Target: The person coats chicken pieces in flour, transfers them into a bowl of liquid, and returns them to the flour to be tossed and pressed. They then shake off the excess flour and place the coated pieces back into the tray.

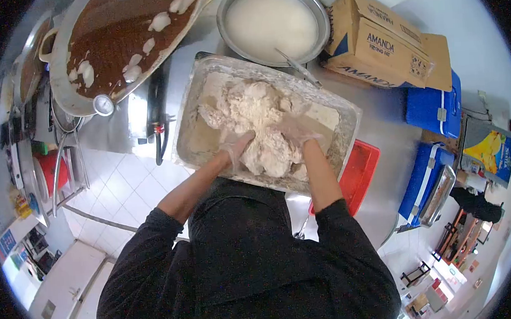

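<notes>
A large metal tray (193,146) holds pale flour and a heap of flour-coated pieces (255,110) that look like chicken. My left hand (238,149), in a clear plastic glove, grips into the near left side of the heap, its thumb showing and its other fingers mostly buried. Opposite it, my right hand (298,134) is also gloved and closed around coated pieces, with flour over its fingers. Between the two hands lies a thickly coated clump (272,152).
Behind the tray stands a metal bowl of cloudy liquid (270,24), with a metal utensil (298,68) across its rim. At upper left, a fryer of brown oil (113,33) holds floating pale pieces and a dial thermometer (103,105). A cardboard box (377,44) and red tray (359,176) sit right.
</notes>
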